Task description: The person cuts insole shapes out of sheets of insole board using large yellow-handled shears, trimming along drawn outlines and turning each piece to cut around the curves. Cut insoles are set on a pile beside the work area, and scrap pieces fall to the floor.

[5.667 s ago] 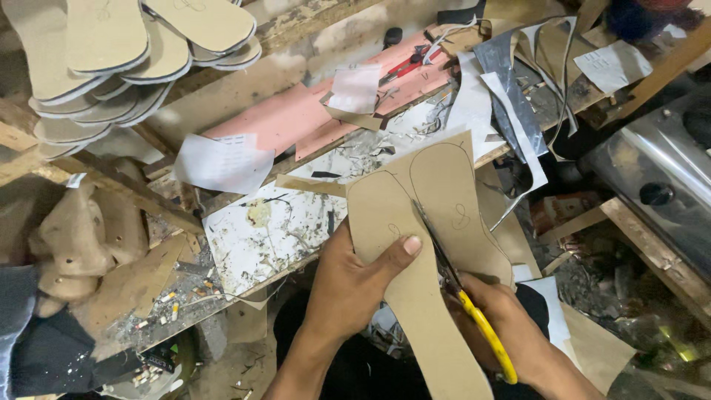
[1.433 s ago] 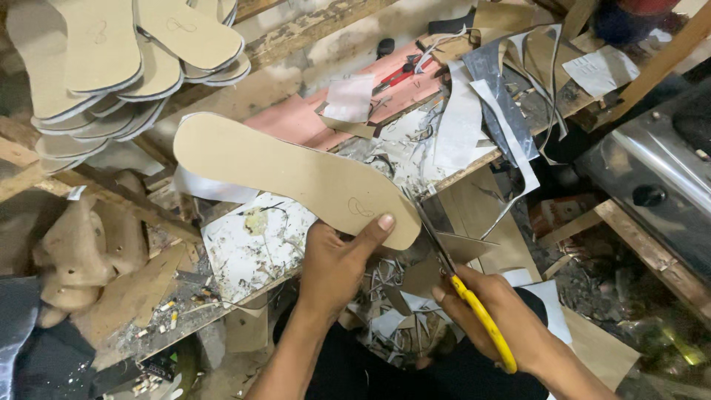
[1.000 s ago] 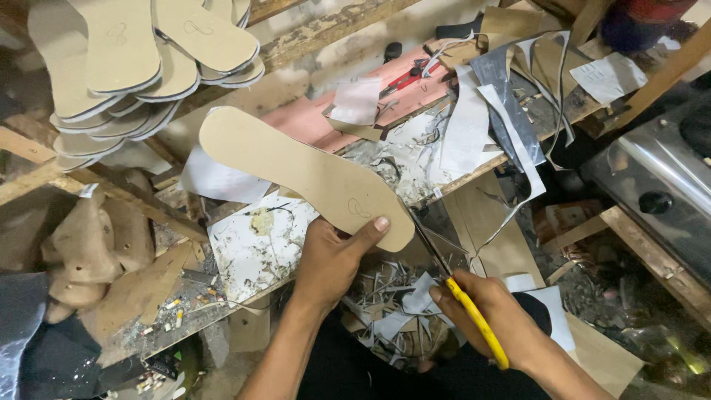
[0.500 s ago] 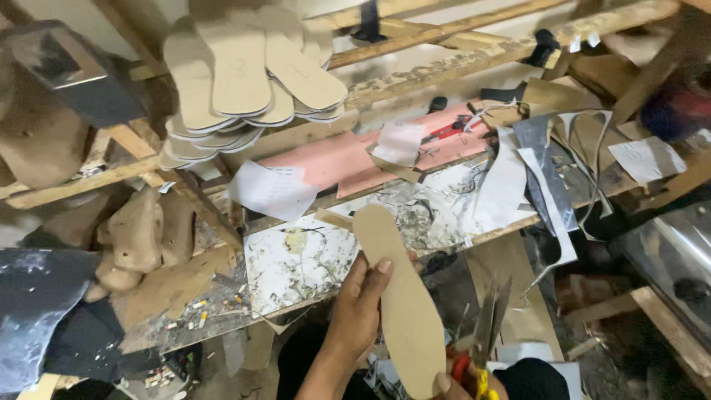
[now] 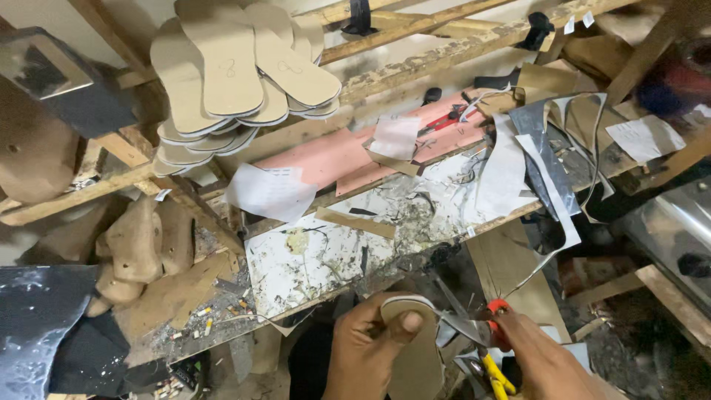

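Note:
My left hand [image 5: 366, 348] grips a tan cardboard insole [image 5: 415, 359] at the bottom of the view, thumb pressed on its rounded top end. My right hand [image 5: 544, 363] holds scissors [image 5: 474, 333] with yellow and red handles, the blades lying against the insole's right edge. Most of the insole runs down out of view.
A stack of cut tan insoles [image 5: 237, 74] rests on the wooden rack at top left. The scratched white worktop [image 5: 333, 252] carries paper scraps, a pink sheet [image 5: 355, 152] and grey offcut strips [image 5: 548, 148]. Wooden shoe lasts [image 5: 141, 244] lie at left.
The view has tilted upward, so my hands sit lower in frame. The insole has swung from lying across the bench to pointing down toward me, and the scissors now meet its edge.

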Motion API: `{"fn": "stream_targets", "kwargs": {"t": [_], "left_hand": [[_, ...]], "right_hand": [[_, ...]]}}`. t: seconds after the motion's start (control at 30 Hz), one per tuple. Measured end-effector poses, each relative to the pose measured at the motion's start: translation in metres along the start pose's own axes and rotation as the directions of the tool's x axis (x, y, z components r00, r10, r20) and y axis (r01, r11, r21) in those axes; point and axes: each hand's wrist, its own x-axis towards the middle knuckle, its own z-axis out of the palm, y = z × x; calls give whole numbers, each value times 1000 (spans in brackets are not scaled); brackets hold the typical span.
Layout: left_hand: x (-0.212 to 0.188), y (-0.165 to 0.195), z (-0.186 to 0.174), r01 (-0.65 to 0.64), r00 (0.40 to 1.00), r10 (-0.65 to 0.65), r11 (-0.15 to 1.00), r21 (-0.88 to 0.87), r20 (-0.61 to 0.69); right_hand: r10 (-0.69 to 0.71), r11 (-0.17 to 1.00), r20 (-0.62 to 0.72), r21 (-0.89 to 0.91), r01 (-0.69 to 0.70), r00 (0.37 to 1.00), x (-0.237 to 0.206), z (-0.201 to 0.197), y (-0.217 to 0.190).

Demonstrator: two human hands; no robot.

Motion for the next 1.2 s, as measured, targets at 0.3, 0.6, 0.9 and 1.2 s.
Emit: {"fn": "stream_targets", "kwargs": {"t": [0.3, 0.6, 0.9, 1.2], "left_hand": [[1, -21, -5, -14, 995, 16, 1000, -12, 100], [4, 5, -22, 22, 983, -50, 988, 154, 176], [21, 29, -30, -209, 932, 304, 896, 392, -198], [18, -104, -29, 216, 971, -223, 973, -84, -90]], "right_hand": [[290, 956, 199, -104, -274, 936, 23, -42, -105], [90, 964, 292, -264, -10, 952, 16, -61, -90], [180, 887, 86, -445, -124, 980, 9, -44, -43], [495, 630, 115, 635, -447, 861, 14, 91, -16]]}}
